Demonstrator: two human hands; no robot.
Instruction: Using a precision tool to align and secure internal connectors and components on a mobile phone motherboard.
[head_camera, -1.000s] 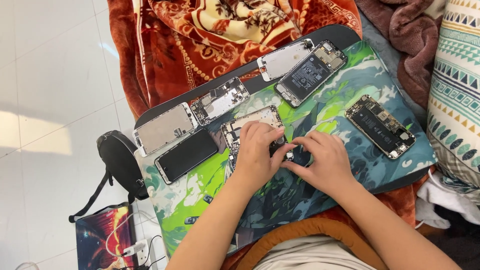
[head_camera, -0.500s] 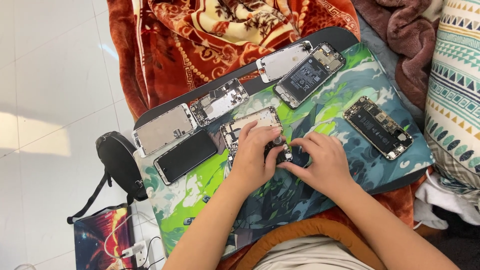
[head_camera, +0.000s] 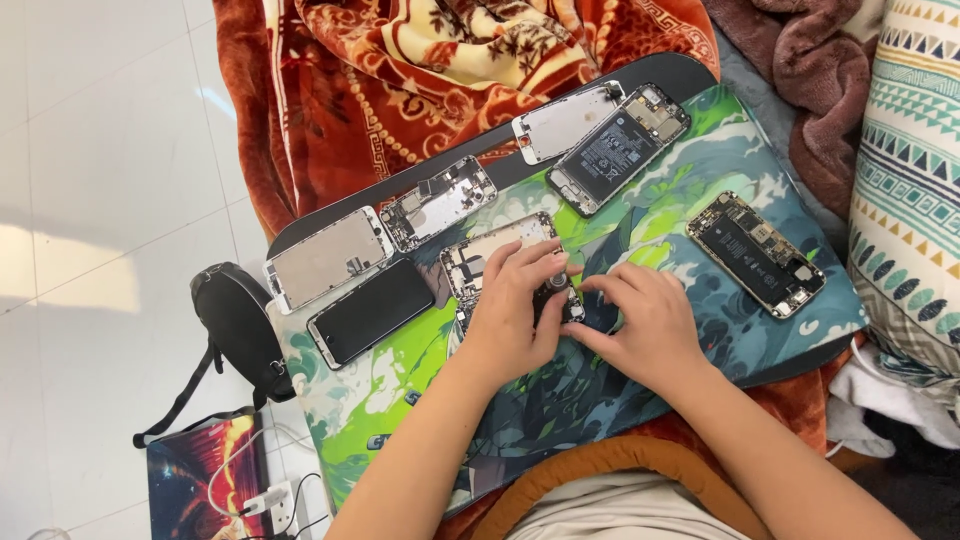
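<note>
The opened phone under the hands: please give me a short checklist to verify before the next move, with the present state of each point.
1. Opened phone lies flat on the green mat: ok.
2. Left hand rests on the phone and steadies it: ok.
3. Right hand is beside the phone's lower end, fingertips close to the left hand: ok.
4. Small dark round part is pinched in the left fingers: ok; what it is, cannot tell.
5. Loose screws on the mat: cannot tell, too small.
6. Other opened phones, such as the one at far right, lie apart from the hands: ok.
</note>
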